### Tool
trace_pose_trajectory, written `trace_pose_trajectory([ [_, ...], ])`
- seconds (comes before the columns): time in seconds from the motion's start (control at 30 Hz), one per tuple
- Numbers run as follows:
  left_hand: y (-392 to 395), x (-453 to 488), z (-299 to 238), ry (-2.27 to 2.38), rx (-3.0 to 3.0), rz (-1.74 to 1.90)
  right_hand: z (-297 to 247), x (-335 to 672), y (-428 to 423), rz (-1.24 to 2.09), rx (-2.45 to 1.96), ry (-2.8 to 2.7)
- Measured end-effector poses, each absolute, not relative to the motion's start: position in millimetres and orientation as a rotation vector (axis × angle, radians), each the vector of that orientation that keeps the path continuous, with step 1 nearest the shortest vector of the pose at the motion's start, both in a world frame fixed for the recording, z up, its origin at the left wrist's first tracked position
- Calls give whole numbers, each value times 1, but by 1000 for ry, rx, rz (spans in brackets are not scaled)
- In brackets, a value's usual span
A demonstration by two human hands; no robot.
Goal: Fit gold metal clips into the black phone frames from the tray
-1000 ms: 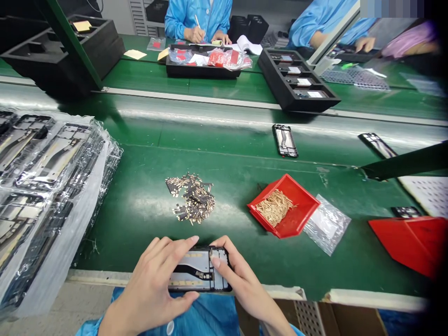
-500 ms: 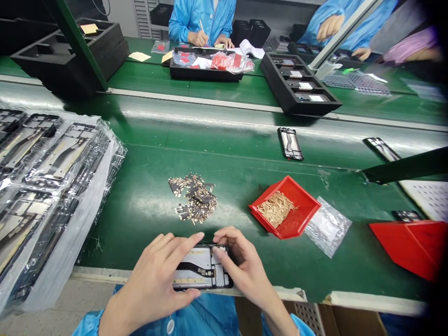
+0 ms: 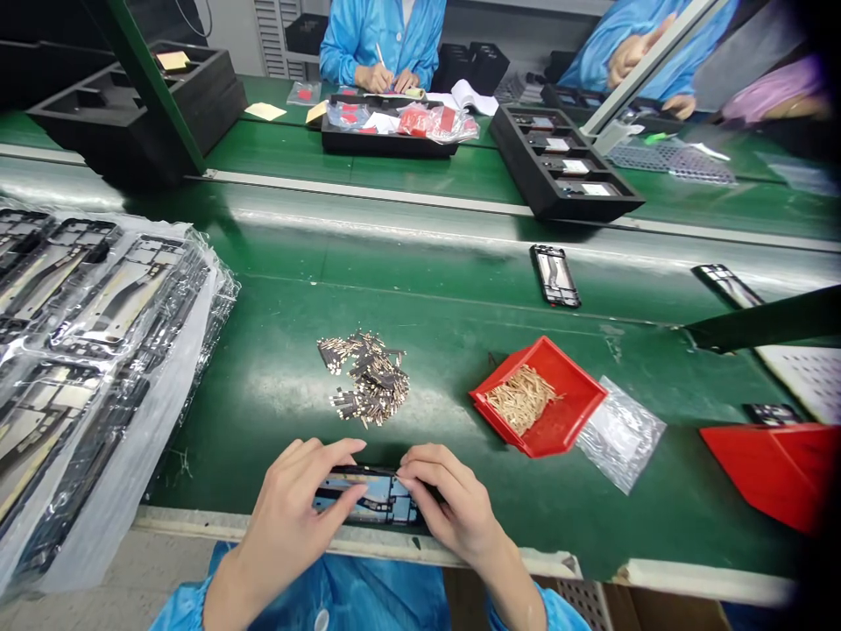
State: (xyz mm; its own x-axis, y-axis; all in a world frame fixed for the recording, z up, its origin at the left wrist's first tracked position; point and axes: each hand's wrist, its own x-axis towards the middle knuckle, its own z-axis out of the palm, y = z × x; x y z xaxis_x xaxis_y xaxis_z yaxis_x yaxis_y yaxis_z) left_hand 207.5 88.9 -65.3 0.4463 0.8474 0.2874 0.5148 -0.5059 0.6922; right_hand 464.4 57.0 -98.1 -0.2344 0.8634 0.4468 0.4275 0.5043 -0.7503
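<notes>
Phone frame (image 3: pixel 402 506): at the near edge of the green desk (image 3: pixel 276 403), between the two hands, long side running left to right, open inner face showing; whether it rests on the surface or is lifted slightly, I cannot tell.
Left hand (image 3: pixel 299 495): around the frame's left end, thumb and fingers parted across its width, the thumb over the inner face and the fingers at the far side.
Right hand (image 3: pixel 453 499): at the frame's far right corner, thumb and forefinger tips drawn close together; whether they meet or pinch a small part is too small to tell.
Dark strips (image 3: pixel 374 386): a loose pile beyond the frame, small pieces with pale gold ends.
Red bin (image 3: pixel 568 399): right of the pile, holding a heap of tan slivers (image 3: pixel 522 399); a clear bag (image 3: pixel 624 438) lies just beside it.
Second red bin (image 3: pixel 772 464): at the far right, near a white perforated panel (image 3: pixel 811 372).
Clear plastic trays (image 3: pixel 222 285): stacked at left, more frames lying in them.
Loose frame (image 3: pixel 555 276): well beyond the red bin, apart from it.
Far side: black tray (image 3: pixel 387 147) with red-marked bags (image 3: pixel 427 121), a compartmented black tray (image 3: pixel 558 197), and a co-worker (image 3: pixel 387 39) in blue holding a pen (image 3: pixel 379 54).
</notes>
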Motion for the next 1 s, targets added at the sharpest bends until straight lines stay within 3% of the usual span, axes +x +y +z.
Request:
trace_pose_trajectory([
  [0.33, 86, 216, -74, 1218, 2149, 1133, -98, 457, 56, 645, -1046, -1753],
  [0.63, 71, 218, -84, 1372, 2041, 1313, -92, 442, 50, 910, -1221, -1427],
  [0.83, 87, 210, -74, 1077, 2097, 1135, -86, 453, 48, 1257, -1351, -1586],
  [1.0, 86, 210, -68, 1109, 1912, 1056, -88, 450, 43, 1353, -1479, -1522],
])
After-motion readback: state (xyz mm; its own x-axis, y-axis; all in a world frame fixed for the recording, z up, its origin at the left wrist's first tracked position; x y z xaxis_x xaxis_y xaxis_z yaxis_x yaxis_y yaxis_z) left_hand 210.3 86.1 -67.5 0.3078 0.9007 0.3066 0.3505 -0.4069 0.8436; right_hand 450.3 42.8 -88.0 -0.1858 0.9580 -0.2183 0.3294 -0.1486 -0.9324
